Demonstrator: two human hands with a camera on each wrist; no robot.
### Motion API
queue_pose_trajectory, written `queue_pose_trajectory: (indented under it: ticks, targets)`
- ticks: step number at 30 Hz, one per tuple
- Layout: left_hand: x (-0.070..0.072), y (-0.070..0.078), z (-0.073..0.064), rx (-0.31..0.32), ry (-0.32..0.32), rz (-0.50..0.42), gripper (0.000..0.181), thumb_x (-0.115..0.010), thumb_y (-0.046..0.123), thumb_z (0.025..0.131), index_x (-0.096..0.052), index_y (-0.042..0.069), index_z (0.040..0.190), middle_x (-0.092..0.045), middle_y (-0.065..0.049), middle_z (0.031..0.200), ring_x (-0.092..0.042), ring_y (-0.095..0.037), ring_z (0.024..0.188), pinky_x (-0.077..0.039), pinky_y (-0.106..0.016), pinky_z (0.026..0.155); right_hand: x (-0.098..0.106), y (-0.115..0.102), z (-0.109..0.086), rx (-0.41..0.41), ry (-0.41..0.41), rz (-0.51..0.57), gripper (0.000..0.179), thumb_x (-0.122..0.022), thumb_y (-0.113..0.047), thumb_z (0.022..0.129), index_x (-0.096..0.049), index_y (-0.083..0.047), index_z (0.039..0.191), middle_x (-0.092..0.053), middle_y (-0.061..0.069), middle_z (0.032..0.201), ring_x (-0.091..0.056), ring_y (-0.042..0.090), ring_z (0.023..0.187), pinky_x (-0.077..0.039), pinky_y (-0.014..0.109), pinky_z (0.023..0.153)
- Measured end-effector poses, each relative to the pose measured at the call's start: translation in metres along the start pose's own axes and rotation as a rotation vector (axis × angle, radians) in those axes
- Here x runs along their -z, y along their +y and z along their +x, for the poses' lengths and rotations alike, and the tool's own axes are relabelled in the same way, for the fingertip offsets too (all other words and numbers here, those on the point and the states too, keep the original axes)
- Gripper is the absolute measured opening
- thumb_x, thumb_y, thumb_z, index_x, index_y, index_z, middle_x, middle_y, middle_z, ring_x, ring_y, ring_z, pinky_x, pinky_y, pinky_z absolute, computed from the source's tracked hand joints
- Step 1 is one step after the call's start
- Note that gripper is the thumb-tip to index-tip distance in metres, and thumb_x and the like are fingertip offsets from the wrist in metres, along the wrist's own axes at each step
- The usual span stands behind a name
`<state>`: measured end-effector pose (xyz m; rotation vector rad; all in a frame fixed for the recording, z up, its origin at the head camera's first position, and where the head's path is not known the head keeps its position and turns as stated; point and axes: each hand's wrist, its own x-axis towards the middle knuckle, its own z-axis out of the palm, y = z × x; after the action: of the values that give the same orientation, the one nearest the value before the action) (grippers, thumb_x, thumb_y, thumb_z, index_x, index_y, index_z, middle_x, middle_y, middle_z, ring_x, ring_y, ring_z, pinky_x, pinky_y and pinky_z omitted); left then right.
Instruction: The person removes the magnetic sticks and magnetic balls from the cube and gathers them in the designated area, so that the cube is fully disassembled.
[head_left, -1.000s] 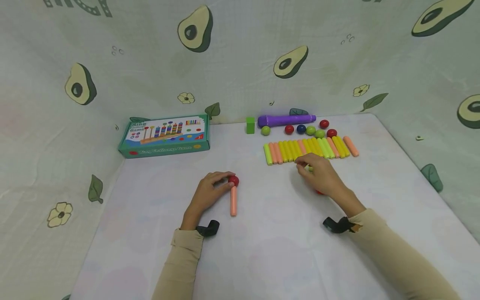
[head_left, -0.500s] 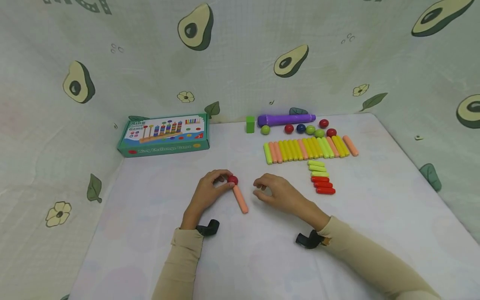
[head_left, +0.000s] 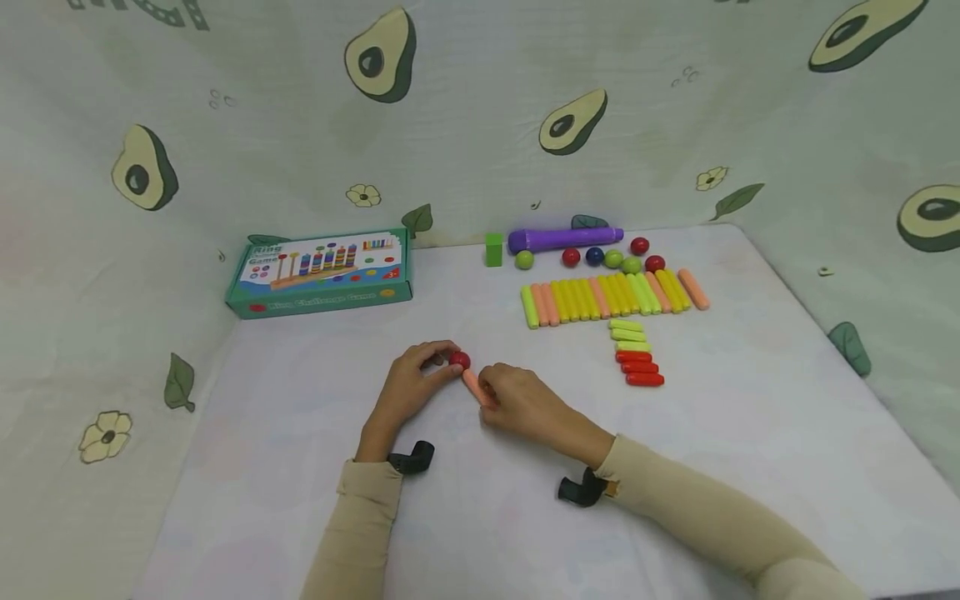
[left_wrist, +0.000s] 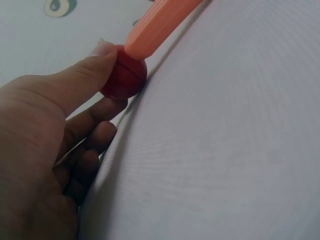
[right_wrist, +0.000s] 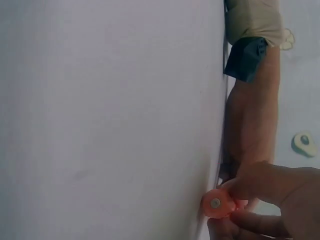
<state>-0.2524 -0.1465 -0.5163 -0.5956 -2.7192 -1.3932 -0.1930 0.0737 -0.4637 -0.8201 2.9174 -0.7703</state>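
Observation:
My left hand pinches a dark red ball between thumb and fingertips on the table. In the left wrist view the ball meets the end of a salmon-pink ribbed stick. My right hand holds that pink stick near its other end, thumb and fingers around it. In the right wrist view the stick's round end faces the camera, a small pale spot at its middle. My fingers hide part of the stick in the head view.
A row of yellow, pink and lime sticks lies behind my right hand, with shorter lime and red sticks nearer. Farther back are a purple tube, several colored balls and a green block. A game box stands back left.
My right hand has come left from the short sticks and taken hold of the pink stick. The stick's near end has swung right. My left hand keeps hold of the red ball.

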Motion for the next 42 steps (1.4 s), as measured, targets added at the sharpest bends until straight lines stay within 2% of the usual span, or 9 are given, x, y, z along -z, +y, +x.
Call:
queue_pose_trajectory:
  ticks: [5, 9, 13, 18, 21, 24, 32, 36, 42]
  targets:
    - [-0.001, 0.001, -0.001, -0.010, -0.014, 0.008, 0.035, -0.074, 0.048, 0.088, -0.070, 0.030, 0.118, -0.066, 0.011, 0.106, -0.054, -0.014, 0.100, -0.046, -0.040, 0.086, 0.006, 0.011, -0.005, -0.016, 0.035, -0.024, 0.020, -0.077, -0.004, 0.078, -0.066, -0.007, 0.095, -0.054, -0.003, 0.077, -0.049, 0.013, 0.068, -0.043, 0.025, 0.060]
    - [-0.002, 0.001, -0.002, 0.015, -0.004, 0.023, 0.034, -0.074, 0.047, 0.089, -0.070, 0.031, 0.118, -0.065, 0.011, 0.106, -0.054, -0.013, 0.100, -0.047, -0.039, 0.086, 0.007, 0.015, -0.006, 0.043, -0.015, -0.045, 0.021, -0.078, -0.006, 0.079, -0.069, -0.009, 0.097, -0.060, -0.003, 0.082, -0.050, 0.013, 0.075, -0.046, 0.025, 0.066]
    - [-0.004, 0.002, -0.003, 0.033, -0.001, -0.010, 0.034, -0.075, 0.046, 0.088, -0.070, 0.032, 0.119, -0.065, 0.010, 0.108, -0.054, -0.014, 0.101, -0.046, -0.040, 0.086, 0.021, 0.021, -0.007, 0.019, -0.047, 0.007, 0.022, -0.078, -0.008, 0.079, -0.070, -0.010, 0.100, -0.062, -0.004, 0.087, -0.053, 0.014, 0.077, -0.048, 0.025, 0.069]
    - [-0.005, 0.004, -0.004, 0.054, 0.003, -0.006, 0.036, -0.072, 0.053, 0.089, -0.070, 0.034, 0.120, -0.064, 0.011, 0.110, -0.054, -0.013, 0.101, -0.047, -0.040, 0.087, 0.051, 0.044, -0.015, -0.002, 0.048, 0.107, 0.022, -0.078, -0.008, 0.080, -0.071, -0.010, 0.101, -0.065, -0.003, 0.089, -0.059, 0.019, 0.082, -0.052, 0.031, 0.073]
    - [-0.004, 0.005, -0.004, 0.055, 0.009, 0.004, 0.037, -0.071, 0.054, 0.089, -0.069, 0.035, 0.120, -0.064, 0.012, 0.109, -0.054, -0.013, 0.101, -0.046, -0.039, 0.086, 0.070, 0.066, -0.022, -0.004, 0.120, 0.123, 0.023, -0.077, -0.007, 0.082, -0.070, -0.008, 0.104, -0.066, -0.001, 0.092, -0.061, 0.020, 0.085, -0.054, 0.035, 0.077]
    - [-0.003, 0.006, -0.003, 0.043, 0.008, -0.002, 0.036, -0.071, 0.053, 0.089, -0.069, 0.034, 0.120, -0.064, 0.011, 0.108, -0.053, -0.014, 0.101, -0.046, -0.039, 0.086, 0.090, 0.089, -0.029, -0.057, 0.187, 0.124, 0.025, -0.076, -0.006, 0.085, -0.070, -0.005, 0.109, -0.067, 0.004, 0.097, -0.060, 0.022, 0.088, -0.054, 0.041, 0.081]
    - [-0.002, 0.007, -0.003, 0.065, -0.016, -0.008, 0.039, -0.071, 0.055, 0.088, -0.069, 0.034, 0.120, -0.063, 0.009, 0.109, -0.053, -0.014, 0.103, -0.045, -0.039, 0.086, 0.136, 0.154, -0.048, -0.346, 0.310, 0.057, 0.030, -0.074, -0.006, 0.088, -0.066, 0.001, 0.116, -0.066, 0.017, 0.105, -0.059, 0.033, 0.096, -0.053, 0.050, 0.083]
    - [-0.002, 0.007, -0.004, 0.068, -0.016, -0.007, 0.037, -0.072, 0.053, 0.088, -0.069, 0.034, 0.120, -0.063, 0.009, 0.109, -0.053, -0.014, 0.103, -0.046, -0.039, 0.087, 0.147, 0.180, -0.057, -0.448, 0.327, 0.039, 0.032, -0.071, -0.008, 0.091, -0.063, 0.003, 0.119, -0.063, 0.021, 0.109, -0.058, 0.036, 0.098, -0.054, 0.051, 0.083]
    - [0.000, 0.006, -0.005, 0.054, -0.008, -0.016, 0.035, -0.072, 0.051, 0.089, -0.070, 0.035, 0.119, -0.063, 0.010, 0.108, -0.053, -0.014, 0.101, -0.046, -0.039, 0.086, 0.154, 0.206, -0.068, -0.523, 0.354, 0.011, 0.034, -0.067, -0.011, 0.093, -0.060, 0.005, 0.122, -0.061, 0.024, 0.111, -0.055, 0.038, 0.099, -0.053, 0.051, 0.083]
